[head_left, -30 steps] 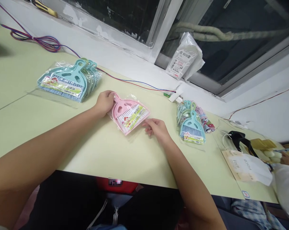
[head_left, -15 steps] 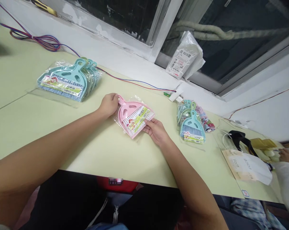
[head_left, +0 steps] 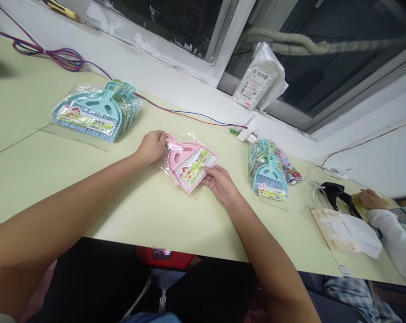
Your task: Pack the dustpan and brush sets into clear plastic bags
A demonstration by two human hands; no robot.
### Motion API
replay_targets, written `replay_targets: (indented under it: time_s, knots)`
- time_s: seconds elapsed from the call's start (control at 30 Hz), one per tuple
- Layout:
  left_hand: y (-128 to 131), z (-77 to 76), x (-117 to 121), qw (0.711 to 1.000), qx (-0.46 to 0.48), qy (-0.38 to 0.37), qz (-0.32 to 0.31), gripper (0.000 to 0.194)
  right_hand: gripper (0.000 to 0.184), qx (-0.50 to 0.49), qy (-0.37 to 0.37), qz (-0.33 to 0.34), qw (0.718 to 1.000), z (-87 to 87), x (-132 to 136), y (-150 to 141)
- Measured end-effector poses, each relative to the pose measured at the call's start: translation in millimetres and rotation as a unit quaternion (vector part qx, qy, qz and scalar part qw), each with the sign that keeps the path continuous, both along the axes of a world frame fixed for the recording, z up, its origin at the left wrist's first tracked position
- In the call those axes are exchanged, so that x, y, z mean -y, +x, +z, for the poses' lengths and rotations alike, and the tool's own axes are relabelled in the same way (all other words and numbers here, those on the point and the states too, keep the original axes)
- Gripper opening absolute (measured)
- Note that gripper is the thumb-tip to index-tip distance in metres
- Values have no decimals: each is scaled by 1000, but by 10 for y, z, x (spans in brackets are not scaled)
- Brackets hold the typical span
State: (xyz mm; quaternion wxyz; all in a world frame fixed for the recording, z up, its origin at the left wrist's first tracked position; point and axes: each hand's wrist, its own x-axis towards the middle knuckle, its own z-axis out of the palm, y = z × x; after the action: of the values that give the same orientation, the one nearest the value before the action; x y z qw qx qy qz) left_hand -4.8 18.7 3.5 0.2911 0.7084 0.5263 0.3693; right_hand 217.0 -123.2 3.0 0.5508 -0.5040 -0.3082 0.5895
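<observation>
A pink dustpan and brush set (head_left: 179,159) in clear plastic wrap is held just over the pale table, tilted with its handle to the upper left. My left hand (head_left: 152,147) is closed on the handle end. At the lower right edge my right hand (head_left: 219,181) pinches the set, thumb on top near the printed label, fingers partly hidden beneath. To the left lies a stack of wrapped blue dustpan sets (head_left: 88,110). Smaller blue and green dustpan sets (head_left: 270,177) lie to the right, beside a patterned cloth-like bundle (head_left: 288,167).
Coiled red and blue wires (head_left: 65,59) run along the wall side of the table (head_left: 149,202). A plastic-wrapped box (head_left: 253,85) leans at the window. A screwdriver (head_left: 63,11) lies on the sill. At right are a tissue pack (head_left: 347,233), a black strap and a co-worker's hand (head_left: 373,199).
The pink set has turned slightly in my hands, its label now at a somewhat different angle. At right, the co-worker's hand has moved left and away, toward the wall.
</observation>
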Motion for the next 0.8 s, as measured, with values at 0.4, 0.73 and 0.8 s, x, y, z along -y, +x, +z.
replay_targets:
  time_s: [0.4, 0.73, 0.8]
  knots:
    - [-47, 148, 50, 995, 25, -42, -84, 47, 26, -6, 10, -18, 1000, 13, -5, 69]
    - [-91, 214, 42, 981, 68, -125, -132, 45, 29, 23, -14, -74, 997, -41, -46, 96]
    - [-144, 227, 11, 984, 49, -126, -117, 52, 29, 18, -12, -80, 997, -31, -59, 137]
